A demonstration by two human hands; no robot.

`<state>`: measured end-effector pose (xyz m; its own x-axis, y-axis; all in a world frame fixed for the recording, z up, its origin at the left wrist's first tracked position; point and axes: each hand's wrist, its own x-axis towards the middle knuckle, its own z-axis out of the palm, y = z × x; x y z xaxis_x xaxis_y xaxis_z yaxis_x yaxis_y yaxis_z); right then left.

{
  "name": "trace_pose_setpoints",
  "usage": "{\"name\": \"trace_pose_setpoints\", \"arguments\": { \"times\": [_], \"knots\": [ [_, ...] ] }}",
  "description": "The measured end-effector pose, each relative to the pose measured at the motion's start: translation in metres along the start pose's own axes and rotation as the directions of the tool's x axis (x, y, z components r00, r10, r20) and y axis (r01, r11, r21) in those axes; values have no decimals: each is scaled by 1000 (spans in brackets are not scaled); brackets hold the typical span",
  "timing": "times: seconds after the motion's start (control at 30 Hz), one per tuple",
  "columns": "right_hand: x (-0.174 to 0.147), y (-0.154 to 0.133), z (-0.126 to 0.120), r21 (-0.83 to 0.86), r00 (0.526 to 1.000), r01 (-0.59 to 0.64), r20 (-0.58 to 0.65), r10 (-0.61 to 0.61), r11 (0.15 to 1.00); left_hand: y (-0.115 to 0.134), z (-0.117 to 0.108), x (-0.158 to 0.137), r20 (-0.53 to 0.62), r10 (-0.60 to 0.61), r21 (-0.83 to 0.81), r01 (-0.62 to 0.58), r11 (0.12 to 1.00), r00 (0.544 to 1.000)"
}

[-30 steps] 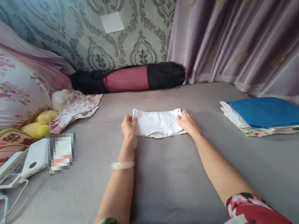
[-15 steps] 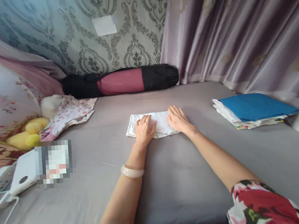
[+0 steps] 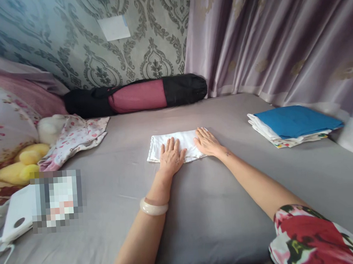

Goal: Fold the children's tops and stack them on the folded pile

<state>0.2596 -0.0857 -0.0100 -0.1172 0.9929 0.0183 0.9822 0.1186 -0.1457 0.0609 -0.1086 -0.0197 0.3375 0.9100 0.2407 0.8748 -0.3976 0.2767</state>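
A folded white cloth (image 3: pixel 185 141), perhaps a garment, lies flat on the grey bed sheet (image 3: pixel 223 209) in front of me. Its left end has a gathered, frilly edge. My left hand (image 3: pixel 171 155) rests palm down on the cloth's left-middle part, fingers apart and pointing away from me. My right hand (image 3: pixel 207 142) presses flat over the cloth's right end with its fingers stretched out. Both hands cover part of the cloth. A pale bangle (image 3: pixel 153 207) circles my left forearm.
To the right lies a folded stack with blue cloth (image 3: pixel 298 120) on top. A black and maroon roll bag (image 3: pixel 138 96) lies along the wall. At left are a printed garment (image 3: pixel 81 132), a yellow plush toy (image 3: pixel 23 167), a white device (image 3: pixel 21 213) and a blurred-out object (image 3: pixel 61 198).
My left hand has slid slightly toward me on the cloth, and its fingers look straighter. My right hand stays at the right end. The whole view has shifted a little.
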Motion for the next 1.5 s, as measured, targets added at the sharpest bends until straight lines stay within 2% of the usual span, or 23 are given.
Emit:
{"name": "trace_pose_setpoints", "arguments": {
  "times": [0.13, 0.33, 0.47, 0.67, 0.77, 0.87, 0.97, 1.07, 1.5],
  "knots": [
    [4, -18, -8, 25, 999, -38, -2, 38, 999, -2, 1, -1, -27, -1, -63, -1, 998, 1000],
    [11, -51, -3, 108, 999, -2, -53, 8, 994, -5, -4, 0, 0, -28, -159, 28, 987, 1000],
    [10, -54, 8, 96, 995, 19, -100, -9, 995, -9, -4, 4, -23, -50, -257, 43, 965, 998],
    [10, -52, 12, 94, 995, 0, -104, 10, 996, -17, -1, 11, -148, -136, -435, 59, 899, 980],
    [12, -56, 6, 96, 995, -4, -102, 14, 995, -20, -4, 13, -164, -285, -543, 155, 825, 944],
    [16, -66, 2, 105, 987, 21, -158, -4, 994, -21, -10, 13, -177, -449, -643, 242, 726, 876],
    [20, -80, 3, 127, 979, 57, -203, -31, 990, -21, -16, 13, -206, -547, -712, 259, 652, 811],
    [21, -91, 9, 139, 981, 62, -191, -35, 988, -21, -21, 14, -240, -594, -737, 253, 626, 768],
    [23, -96, 15, 126, 984, 38, -180, -15, 991, -25, -24, 15, -300, -666, -761, 250, 599, 683]
  ]
}}
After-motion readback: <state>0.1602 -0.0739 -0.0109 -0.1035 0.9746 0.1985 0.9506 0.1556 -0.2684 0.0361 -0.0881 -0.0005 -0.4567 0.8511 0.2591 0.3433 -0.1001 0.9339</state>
